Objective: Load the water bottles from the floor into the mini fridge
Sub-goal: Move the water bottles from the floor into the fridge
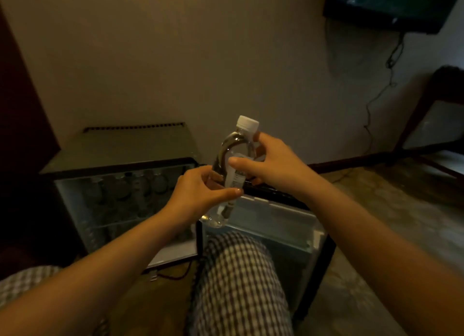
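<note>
Left of both grips the fridge (pixel 120 147) stands open against the wall, with a row of stored bottles (pixel 120 187) dimly visible on its upper shelf, too dark to count. The left grip (pixel 200 187) is closed round the lower half of the bottle (pixel 233 144), thumb across the front under the label and fingers behind. The bottle is clear and nearly upright, its top tipped slightly right, held in the air before the fridge's open edge; its white cap (pixel 247 123) sits above both grips. The right grip (pixel 273 162) holds the upper half, just right of and above the left grip, thumb on the label. Below the grips is the open door (pixel 276 217), and nearer still a knee (pixel 241 273) in checked cloth. Up and far right of the right grip are a dark screen (pixel 391 4) and a hanging cable (pixel 384 84)
</note>
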